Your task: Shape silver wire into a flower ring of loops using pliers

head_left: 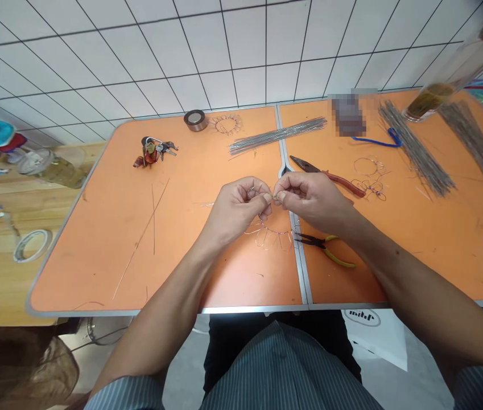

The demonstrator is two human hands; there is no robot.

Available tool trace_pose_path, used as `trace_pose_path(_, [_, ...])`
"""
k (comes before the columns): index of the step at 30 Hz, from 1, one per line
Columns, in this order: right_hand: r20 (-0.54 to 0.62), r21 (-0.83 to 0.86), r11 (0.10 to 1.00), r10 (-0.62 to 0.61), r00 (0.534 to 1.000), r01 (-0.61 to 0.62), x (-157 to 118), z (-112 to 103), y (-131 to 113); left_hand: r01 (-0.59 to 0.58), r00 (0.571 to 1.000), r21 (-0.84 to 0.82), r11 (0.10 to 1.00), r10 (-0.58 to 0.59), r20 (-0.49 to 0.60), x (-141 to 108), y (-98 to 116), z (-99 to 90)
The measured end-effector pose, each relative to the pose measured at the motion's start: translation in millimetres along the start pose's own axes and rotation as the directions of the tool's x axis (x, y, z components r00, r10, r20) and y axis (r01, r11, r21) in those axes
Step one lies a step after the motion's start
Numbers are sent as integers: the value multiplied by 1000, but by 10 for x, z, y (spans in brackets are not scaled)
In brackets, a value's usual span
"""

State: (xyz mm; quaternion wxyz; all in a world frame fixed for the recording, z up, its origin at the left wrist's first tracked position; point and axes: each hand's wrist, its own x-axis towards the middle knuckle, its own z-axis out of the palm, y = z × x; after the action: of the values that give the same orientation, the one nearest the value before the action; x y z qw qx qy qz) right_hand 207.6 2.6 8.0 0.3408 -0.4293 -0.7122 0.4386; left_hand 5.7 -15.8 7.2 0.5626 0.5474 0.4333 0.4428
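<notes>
Both hands meet fingertip to fingertip over the middle of the orange table (207, 273). A ring of thin bent wire (276, 232) with looped petals hangs below them. My left hand (243, 204) pinches this wire between thumb and forefinger. My right hand (305, 193) pinches at the same spot, its fingers closed on the wire too; the exact ends are too small to make out. Just beyond my right hand lie red-handled pliers (343, 183). Yellow-handled pliers (329, 249) rest below my right wrist.
Bundles of straight wire (277, 136) lie at the back and a thicker bundle (418, 151) at the right. Keys (156, 149), a tape roll (195, 120) and a finished-looking wire ring (225, 124) sit at the back left. Loose wires (141, 236) lie left. A glass jar (429, 101) stands back right.
</notes>
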Motion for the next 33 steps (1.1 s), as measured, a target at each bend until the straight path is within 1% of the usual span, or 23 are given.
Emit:
trace_pose_path(2, [-29,-38,999,-23,999,22,-3,14,-3,5,1000,-3,1000,-5,-5,2,-3,1])
trace_pose_path(5, [-27,-61,998,-18,999,17,-1,13,-8,-12,1000,18,1000,12,-17,5,-6,-2])
trace_pose_path(9, [13,-66,998,13,1000,-12,13,-20,-19,-27,999,69,997,29,-19,6,-2,-8])
trace_pose_path(16, [101,-44,995,90,991,-86,22,-86,-5,-21,1000,147,989,22,-5,4,-11,-20])
trace_pose_path(19, [125,-57,994,98,987,-91,22,-104,5,-25,1000,165,986,25,3,0,-31,-24])
trace_pose_path(23, [117,-68,996,71,991,-63,23,-98,15,-36,999,188,981,34,14,-2,-54,-35])
trace_pose_path(28, [98,-30,998,63,993,-60,29,-65,22,-37,999,203,979,32,31,6,-67,-49])
trace_pose_path(33, [40,-57,998,12,999,-9,20,-21,-6,-37,999,217,976,32,24,14,-72,-38])
